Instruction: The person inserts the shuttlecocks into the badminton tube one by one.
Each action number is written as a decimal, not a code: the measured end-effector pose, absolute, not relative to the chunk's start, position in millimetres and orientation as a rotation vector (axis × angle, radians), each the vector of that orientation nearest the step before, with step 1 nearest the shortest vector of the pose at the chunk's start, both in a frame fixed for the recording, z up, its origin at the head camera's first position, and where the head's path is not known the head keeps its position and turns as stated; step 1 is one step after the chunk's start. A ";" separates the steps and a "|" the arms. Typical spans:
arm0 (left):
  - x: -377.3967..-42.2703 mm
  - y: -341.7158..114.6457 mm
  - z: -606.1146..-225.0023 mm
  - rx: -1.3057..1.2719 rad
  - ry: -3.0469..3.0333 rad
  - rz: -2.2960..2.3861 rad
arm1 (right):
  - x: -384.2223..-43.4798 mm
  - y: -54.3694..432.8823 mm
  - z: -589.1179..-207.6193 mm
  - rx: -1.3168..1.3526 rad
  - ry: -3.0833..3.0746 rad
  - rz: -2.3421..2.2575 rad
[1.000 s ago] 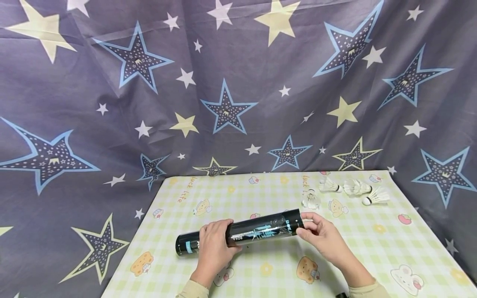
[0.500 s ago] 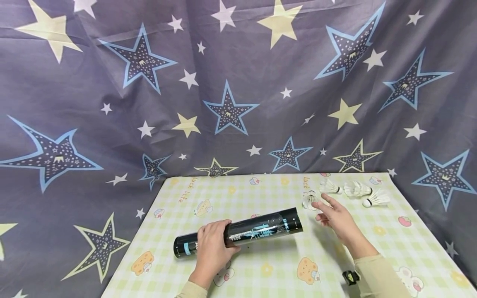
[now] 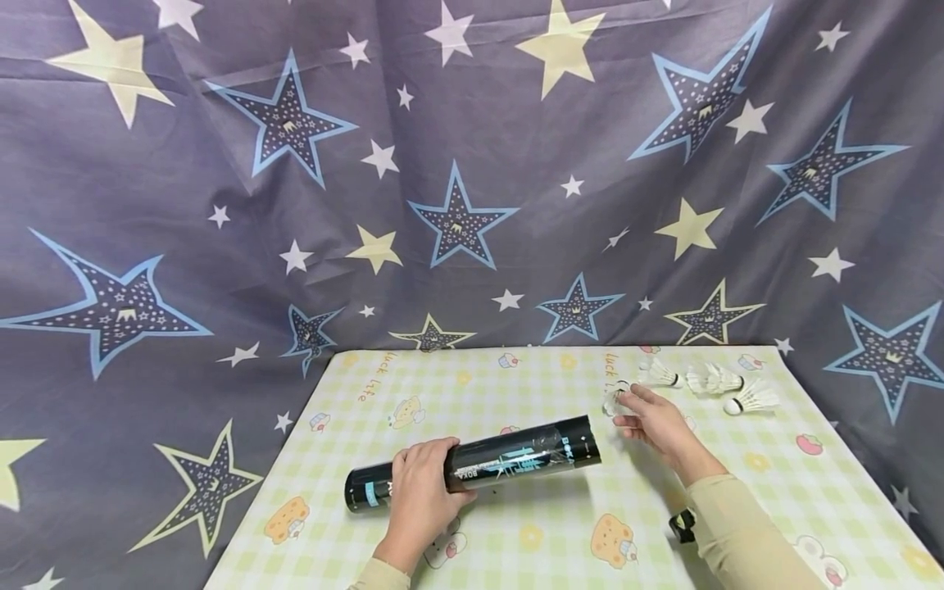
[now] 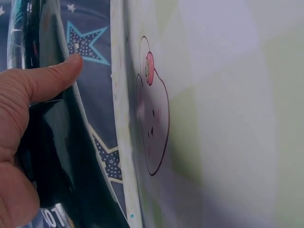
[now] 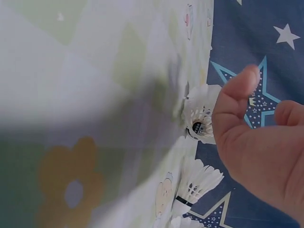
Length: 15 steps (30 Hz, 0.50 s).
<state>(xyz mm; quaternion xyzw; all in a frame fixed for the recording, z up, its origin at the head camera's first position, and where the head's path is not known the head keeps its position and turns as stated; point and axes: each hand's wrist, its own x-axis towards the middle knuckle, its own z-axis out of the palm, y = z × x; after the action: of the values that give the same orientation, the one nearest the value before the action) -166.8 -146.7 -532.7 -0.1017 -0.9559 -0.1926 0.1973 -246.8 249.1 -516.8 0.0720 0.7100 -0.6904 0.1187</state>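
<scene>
My left hand grips a black shuttlecock tube round its left half, and the tube lies slanted with its right end raised. In the left wrist view the thumb lies across the tube's dark side. Past the tube's right end, my right hand reaches to a white feather shuttlecock, whose body the fingers partly cover. The right wrist view has that shuttlecock just beyond the thumb; backdrop shows between the thumb and another finger, with nothing between them. Whether the fingers touch the feathers cannot be made out.
Several more shuttlecocks lie at the back right, among them one shuttlecock nearest the right edge. A checked cloth with cartoon prints covers the table. A dark star-patterned curtain hangs behind the table's far edge.
My right hand has left the tube's right end and moved right and away to the nearest shuttlecock. The left hand keeps its grip, and the tube has barely shifted.
</scene>
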 end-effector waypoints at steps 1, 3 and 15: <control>-167.1 -146.4 -532.5 -0.286 -2.677 -0.540 | -247.6 249.2 -517.6 0.221 2.086 -2.022; -167.6 -145.9 -532.3 -0.290 -2.679 -0.542 | -248.2 249.8 -518.5 0.247 2.103 -2.031; -168.2 -144.9 -532.8 -0.299 -2.678 -0.545 | -228.1 264.5 -519.5 0.397 2.840 -1.651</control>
<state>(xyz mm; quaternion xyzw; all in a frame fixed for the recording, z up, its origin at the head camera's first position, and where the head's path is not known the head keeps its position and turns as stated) -168.2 -144.9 -532.8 -0.1067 -0.9554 -0.1944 0.1950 -228.1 264.5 -519.5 0.1194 0.8553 -0.4972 -0.0835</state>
